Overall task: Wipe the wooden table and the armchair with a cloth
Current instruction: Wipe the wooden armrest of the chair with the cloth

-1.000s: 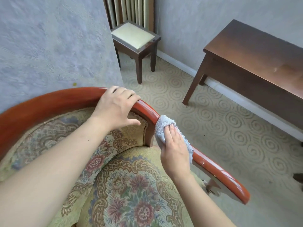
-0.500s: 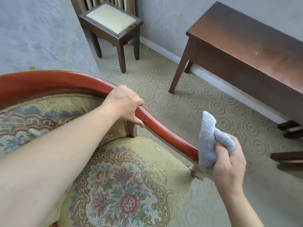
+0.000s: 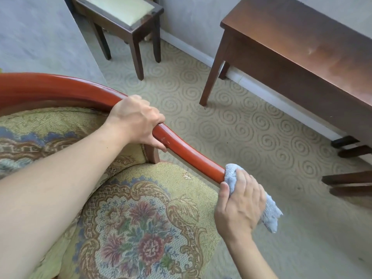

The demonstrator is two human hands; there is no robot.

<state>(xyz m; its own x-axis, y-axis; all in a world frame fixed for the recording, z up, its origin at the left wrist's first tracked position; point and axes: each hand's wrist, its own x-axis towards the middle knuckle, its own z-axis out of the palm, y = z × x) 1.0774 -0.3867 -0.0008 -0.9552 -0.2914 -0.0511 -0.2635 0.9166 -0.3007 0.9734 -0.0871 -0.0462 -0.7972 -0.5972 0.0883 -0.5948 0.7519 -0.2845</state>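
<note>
An armchair (image 3: 128,218) with floral tapestry upholstery is seen from above, filling the lower left. Its curved, glossy red-brown wooden rail (image 3: 187,156) sweeps from the left edge down toward the centre right. The rail is gripped by the left hand (image 3: 136,121), fingers curled fully around the wood near the middle of its curve, above a short wooden post that joins rail to seat. Lower down, the front end of the rail is covered by a pale blue cloth (image 3: 233,174), which is clasped in the right hand (image 3: 239,202); the fingers are closed over the cloth and pressed against the rail's end, and a loose corner of the cloth hangs out behind the hand. A dark wooden table (image 3: 302,47) is placed against the wall at upper right, well apart from the armchair. A small stool (image 3: 120,15) with a cream cushion is set at the top. The floor is covered by a beige carpet (image 3: 231,127) patterned with spirals.
</note>
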